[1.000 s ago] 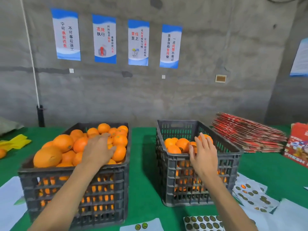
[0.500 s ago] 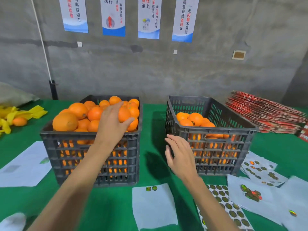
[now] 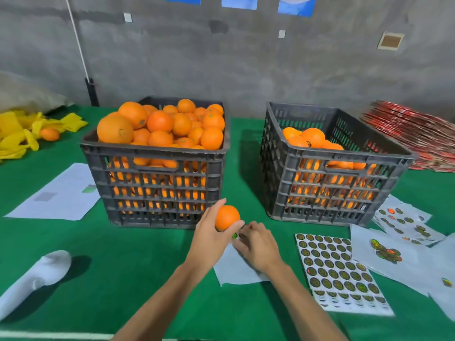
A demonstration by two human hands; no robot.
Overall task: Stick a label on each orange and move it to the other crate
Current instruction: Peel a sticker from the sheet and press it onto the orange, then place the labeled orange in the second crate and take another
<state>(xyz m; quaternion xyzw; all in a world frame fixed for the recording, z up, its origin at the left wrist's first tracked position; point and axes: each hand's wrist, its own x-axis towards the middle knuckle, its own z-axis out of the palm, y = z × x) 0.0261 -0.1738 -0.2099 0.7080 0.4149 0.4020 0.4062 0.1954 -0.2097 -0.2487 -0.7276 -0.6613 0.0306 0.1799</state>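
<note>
Head — left hand (image 3: 209,239) grips orange (image 3: 227,217).

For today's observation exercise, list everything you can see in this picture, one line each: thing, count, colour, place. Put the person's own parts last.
left crate: one, dark grey, on the table, heaped with oranges
right crate: one, dark grey, on the table, partly filled with oranges
held orange: one, orange, in front of the crates
label: one, green, just under the held orange
full label sheet: one, white with dark round labels, near right
loose orange: one, orange, far left on yellow bags
red stack: one, far right
table: one, green
left hand: one, grips the held orange
right hand: one, fingers at the label
</note>
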